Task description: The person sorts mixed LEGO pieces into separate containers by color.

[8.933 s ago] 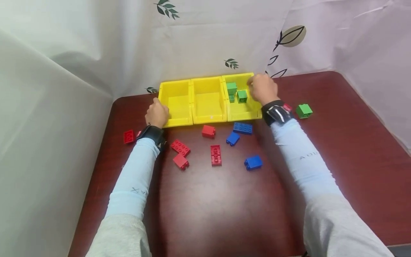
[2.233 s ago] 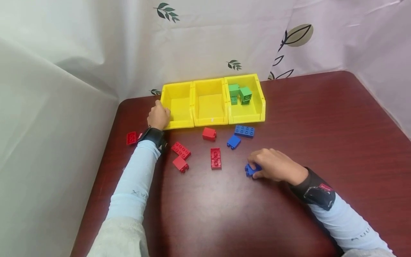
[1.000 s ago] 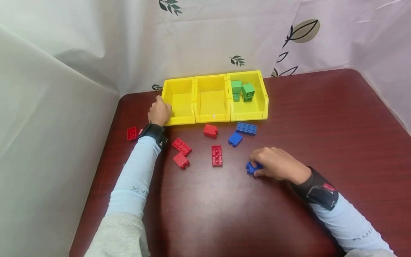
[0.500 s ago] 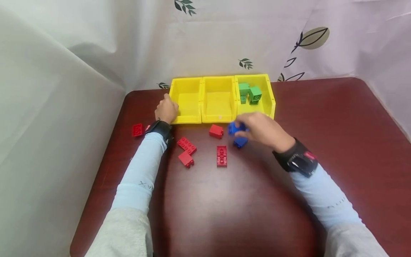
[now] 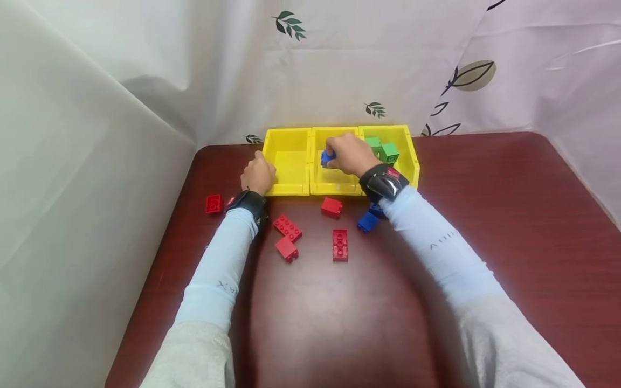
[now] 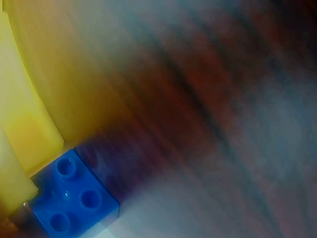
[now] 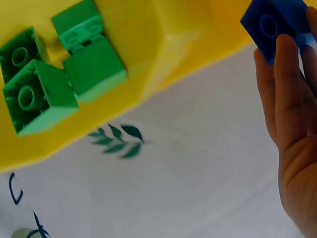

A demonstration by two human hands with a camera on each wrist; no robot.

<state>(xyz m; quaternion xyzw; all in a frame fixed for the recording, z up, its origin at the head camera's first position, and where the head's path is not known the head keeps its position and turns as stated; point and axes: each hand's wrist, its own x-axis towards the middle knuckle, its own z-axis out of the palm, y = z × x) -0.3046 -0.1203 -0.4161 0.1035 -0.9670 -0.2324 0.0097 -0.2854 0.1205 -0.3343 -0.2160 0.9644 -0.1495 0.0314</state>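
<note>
The right hand [image 5: 350, 154] was over the middle yellow bin [image 5: 335, 186], its fingers [image 7: 287, 84] curled round a blue brick [image 5: 327, 157] and holding it above that bin's floor. To that hand's right sat the right bin [image 5: 413, 161] with green bricks [image 5: 388, 152] inside. The left hand [image 5: 259, 175] rested with curled fingers against the outer front corner of the left bin [image 5: 287, 188]; whether it truly gripped the wall I could not tell. Below the right wrist lay two more blue bricks [image 5: 367, 221], and between the forearms red bricks [image 5: 339, 245] lay scattered on the dark red table [image 5: 509, 215]. One red brick [image 5: 213, 203] lay left of the left wrist.
</note>
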